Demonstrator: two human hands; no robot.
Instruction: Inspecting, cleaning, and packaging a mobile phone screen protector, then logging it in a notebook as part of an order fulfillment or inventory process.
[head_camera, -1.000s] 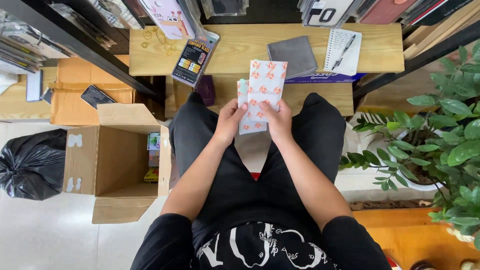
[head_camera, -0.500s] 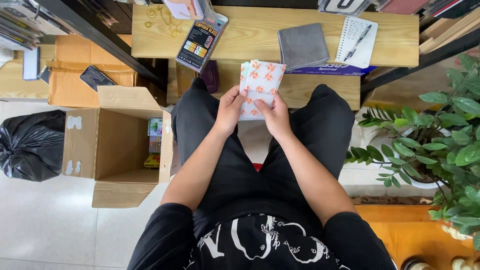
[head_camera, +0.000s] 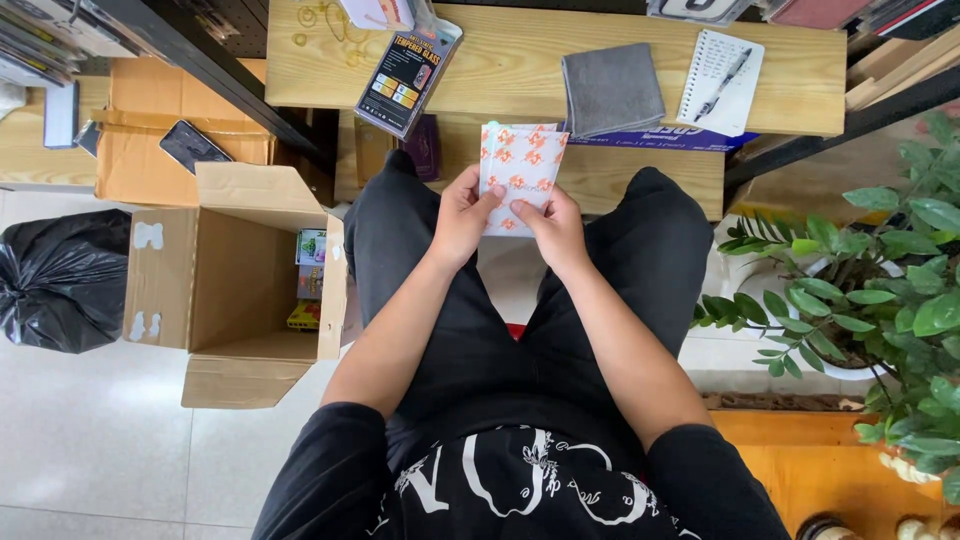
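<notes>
**Patterned packet held over the lap at a wooden worktop**

A flat white packet (head_camera: 521, 178) printed with small orange shapes is held upright between both hands, above the knees and just in front of the lower wooden shelf. The left hand (head_camera: 462, 218) grips its lower left edge, thumb on the face; the right hand (head_camera: 553, 228) is closed on its lower right part, fingers pressed to the front.

Beyond the packet runs a pale wooden worktop (head_camera: 510, 70). On it lie a folded grey cloth (head_camera: 612, 90), a spiral notepad (head_camera: 720, 82) with a pen (head_camera: 724, 84) across it, and a dark flat retail pack (head_camera: 407, 78) hanging over the front edge.

The person sits in black trousers and a black printed shirt. To the left, on the pale tiled floor (head_camera: 90, 450), stands an open cardboard box (head_camera: 225, 290) with small coloured packs inside, and beside it a full black rubbish bag (head_camera: 55, 282). A phone (head_camera: 193, 146) rests on another carton behind. To the right grows a leafy green plant (head_camera: 860, 300).
</notes>
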